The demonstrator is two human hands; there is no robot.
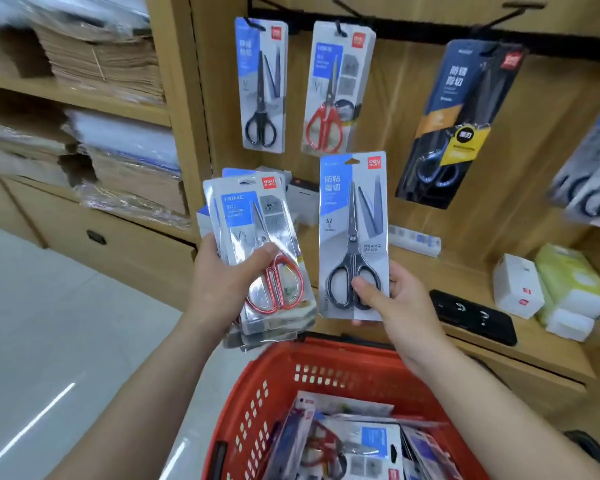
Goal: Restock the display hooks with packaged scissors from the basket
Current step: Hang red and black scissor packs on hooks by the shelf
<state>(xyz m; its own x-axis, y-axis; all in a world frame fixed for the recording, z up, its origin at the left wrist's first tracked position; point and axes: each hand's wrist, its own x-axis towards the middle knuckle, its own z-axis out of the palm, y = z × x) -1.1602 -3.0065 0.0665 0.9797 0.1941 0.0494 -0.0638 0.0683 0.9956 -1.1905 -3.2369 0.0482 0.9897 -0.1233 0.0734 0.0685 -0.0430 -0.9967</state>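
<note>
Closest to me stood the red basket (278,368), and loose packs of scissors (361,441) lay in it one over another, some with red handles.

Above its far rim were both my hands. My left hand (222,282) gripped a stack of packs (257,244) by the lower part, with the thumb across the front and the fingers behind. The top pack of this stack had red-handled scissors and a blue label, and the stack leaned a little to the left.

My right hand (395,299) pinched a single pack (354,233) of black-handled scissors at its bottom end. The thumb pressed on the front over the handles and the fingers were behind it. This pack stood upright, just beside the stack but apart from it, and below the hanging ones.

Further back, on the wooden ledge at the right, lay a black phone (471,317), and near it a white box (516,285) and a pale green packet (572,278).

On the wooden back wall a black rail (413,34) carried hooks. From them hung a black-handled pack (262,84), beside it a red-handled pack (333,91), and more to the right a dark pack (458,123) that was tilted.

At the far left, shelves held piles of brown paper (101,64).
</note>
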